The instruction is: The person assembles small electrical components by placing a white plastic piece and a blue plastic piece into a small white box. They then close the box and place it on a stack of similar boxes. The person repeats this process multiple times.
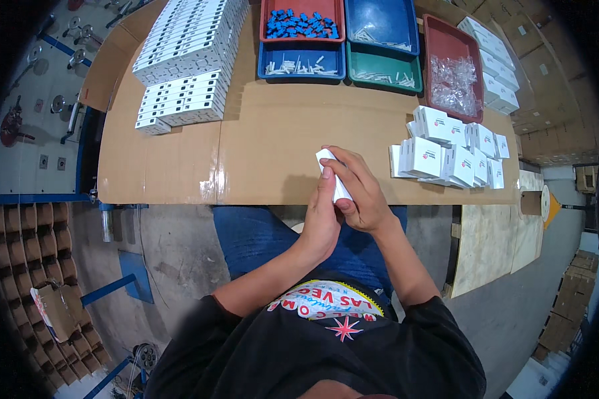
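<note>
A small white box (pixel 340 189) is held upright on a slant between my two hands, just above the near edge of the cardboard-covered table (pixel 266 159). My left hand (pixel 323 223) is closed against its left side, with the thumb pointing up along it. From the right, my right hand (pixel 361 193) wraps over the box, fingers curled round its far end and thumb low beside the left palm. Most of the box is hidden by the fingers. To the right of my hands lies a loose group of similar white boxes (pixel 424 159) with small printed marks.
Tall stacks of white boxes (pixel 180 40) stand at the far left. Along the back are a red tray (pixel 266 20) of blue parts, blue (pixel 263 70) and green (pixel 417 66) trays of slim white pieces, and a dark red tray (pixel 439 40) of clear plastic bags. More white boxes (pixel 499 73) stand beyond.
</note>
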`<state>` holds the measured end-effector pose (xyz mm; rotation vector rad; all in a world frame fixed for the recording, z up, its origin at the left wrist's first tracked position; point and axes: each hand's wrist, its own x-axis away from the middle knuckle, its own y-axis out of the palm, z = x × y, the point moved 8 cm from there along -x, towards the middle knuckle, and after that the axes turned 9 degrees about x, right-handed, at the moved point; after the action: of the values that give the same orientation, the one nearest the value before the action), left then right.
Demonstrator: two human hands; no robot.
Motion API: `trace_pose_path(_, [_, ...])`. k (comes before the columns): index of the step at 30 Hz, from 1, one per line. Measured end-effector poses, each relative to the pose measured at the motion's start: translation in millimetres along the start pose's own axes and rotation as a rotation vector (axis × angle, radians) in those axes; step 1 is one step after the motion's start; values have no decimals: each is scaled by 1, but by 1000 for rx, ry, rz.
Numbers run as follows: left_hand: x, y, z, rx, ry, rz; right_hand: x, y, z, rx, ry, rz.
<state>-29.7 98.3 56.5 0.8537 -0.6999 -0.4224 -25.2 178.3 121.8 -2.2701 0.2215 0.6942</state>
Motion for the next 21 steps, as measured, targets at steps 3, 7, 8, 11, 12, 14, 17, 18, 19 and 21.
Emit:
trace_pose_path(3, [2,-1,-1,-3,1,48,3,3,2,-10,1,-1])
trace_pose_path(7, [1,-4,-4,-6,26,62,7,5,4,-8,-5,3])
trace_pose_path(8, [2,-5,-5,-3,22,64,6,4,3,-15,2,5])
trace_pose_path(11, [2,-9,-8,10,5,75,7,4,2,-30,17,8])
trace_pose_path(12, [1,-11,-10,14,-3,84,7,4,3,-34,21,9])
trace_pose_path(14, [2,-12,-11,14,-3,90,10,6,5,-32,25,13])
trace_pose_path(17, [4,-13,-10,8,14,90,10,4,2,-62,38,23])
trace_pose_path(18, [5,-13,-11,10,10,92,9,3,1,-77,43,27])
trace_pose_path(19, [5,-13,-11,13,7,94,10,4,2,-90,51,29])
trace_pose_path(21, [5,-12,-12,-8,37,101,13,5,4,-115,67,35])
